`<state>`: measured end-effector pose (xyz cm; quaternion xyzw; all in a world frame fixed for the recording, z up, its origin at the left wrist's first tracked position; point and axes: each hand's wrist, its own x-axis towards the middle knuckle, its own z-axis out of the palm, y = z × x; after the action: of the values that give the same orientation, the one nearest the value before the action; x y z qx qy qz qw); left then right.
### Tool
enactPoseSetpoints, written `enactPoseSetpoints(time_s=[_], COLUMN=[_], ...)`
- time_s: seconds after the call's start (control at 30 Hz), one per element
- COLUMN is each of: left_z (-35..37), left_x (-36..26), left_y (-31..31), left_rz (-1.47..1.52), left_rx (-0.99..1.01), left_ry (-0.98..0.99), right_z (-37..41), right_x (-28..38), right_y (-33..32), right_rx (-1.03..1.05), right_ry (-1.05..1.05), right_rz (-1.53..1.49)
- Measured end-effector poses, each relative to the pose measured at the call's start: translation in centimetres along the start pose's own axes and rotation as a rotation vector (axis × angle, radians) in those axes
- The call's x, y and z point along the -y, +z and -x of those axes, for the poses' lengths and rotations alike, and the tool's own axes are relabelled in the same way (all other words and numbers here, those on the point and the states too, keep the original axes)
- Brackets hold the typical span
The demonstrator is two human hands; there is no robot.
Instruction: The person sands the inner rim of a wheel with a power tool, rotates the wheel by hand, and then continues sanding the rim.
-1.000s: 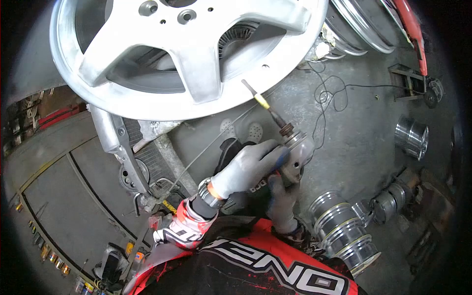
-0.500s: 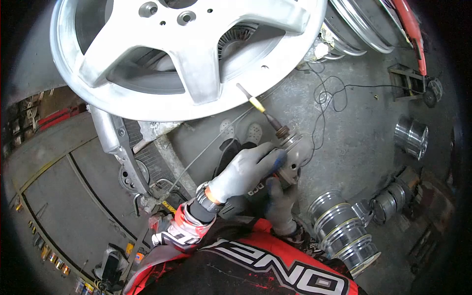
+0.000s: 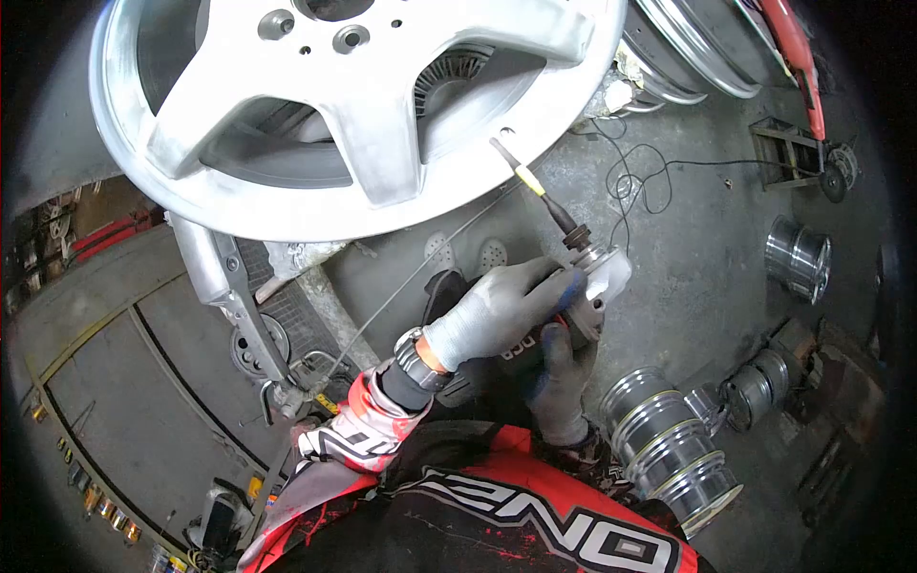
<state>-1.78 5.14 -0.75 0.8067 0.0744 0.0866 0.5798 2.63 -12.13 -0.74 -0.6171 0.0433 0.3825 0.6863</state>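
Head | grey-gloved left hand clasps black-and-silver grinder | grey-gloved right hand: I can't tell grip | yellow-banded shaft slants forward-left toward silver spoked wheel, left nearer

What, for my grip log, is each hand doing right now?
Left hand: closed over the power tool, holding it near its head.
Right hand: up against the same tool; fingers mostly hidden, so open or closed cannot be told.
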Motion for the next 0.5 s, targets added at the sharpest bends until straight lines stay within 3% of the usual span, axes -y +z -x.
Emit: enactPoseSetpoints(time_s=[0.1, 0.17, 0.27, 0.5], left_z=[1.3, 2.7, 4.8, 2.4], left_x=[0.1, -0.7, -0.9, -0.6], left_y=[-0.7, -1.0, -1.3, -0.7], left_rz=[-0.027, 0.119, -0.060, 0.007], left_rx=[-0.014, -0.020, -0.033, -0.051], left_ry=[0.040, -0.140, -0.107, -0.046], right_z=[0.9, 1.9, 3.7, 1.7], right_x=[-1.1, -1.0, -1.0, -0.4], right_y=[0.6, 1.3, 1.9, 0.5], right_rx=[-0.024, 0.005, 0.054, 0.019], right_ry=[-0.014, 0.054, 0.091, 0.194], right_rz=[0.086, 0.071, 0.086, 0.050])
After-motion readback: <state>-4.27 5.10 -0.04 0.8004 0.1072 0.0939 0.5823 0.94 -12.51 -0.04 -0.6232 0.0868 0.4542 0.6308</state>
